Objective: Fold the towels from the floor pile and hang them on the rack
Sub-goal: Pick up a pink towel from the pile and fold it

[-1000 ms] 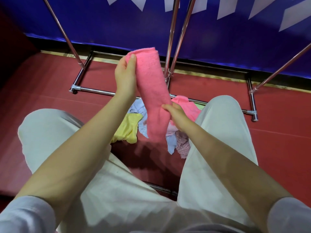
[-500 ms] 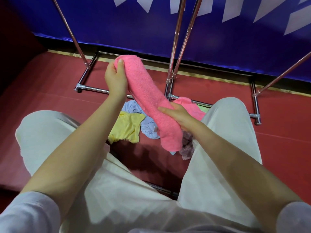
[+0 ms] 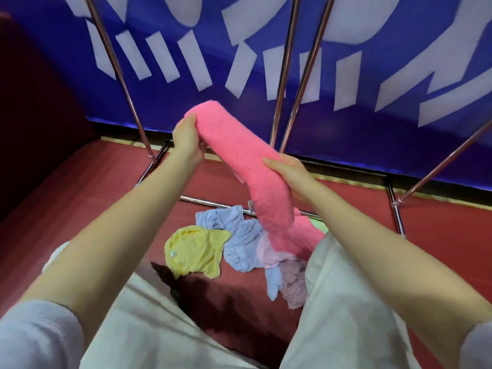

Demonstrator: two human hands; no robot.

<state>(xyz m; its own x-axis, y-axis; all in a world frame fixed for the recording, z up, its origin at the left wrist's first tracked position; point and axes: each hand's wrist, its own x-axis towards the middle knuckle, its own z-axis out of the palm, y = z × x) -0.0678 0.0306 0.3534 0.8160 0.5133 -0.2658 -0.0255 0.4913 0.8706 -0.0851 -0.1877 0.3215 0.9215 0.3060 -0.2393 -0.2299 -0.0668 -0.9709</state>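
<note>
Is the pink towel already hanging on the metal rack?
No, the pink towel is held in the air between the left hand and right hand, touching no bar of the rack.

rack [image 3: 286, 75] tops: cut off | pile [image 3: 239, 251]: right part behind leg [image 3: 346, 302]

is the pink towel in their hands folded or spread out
Folded: the pink towel is a narrow, thick strip, gripped by the left hand and right hand.

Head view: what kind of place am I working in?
Probably an indoor staged work area, not a home: a red mat floor, a blue printed banner as backdrop, and chrome drying racks over a cloth pile.
</note>
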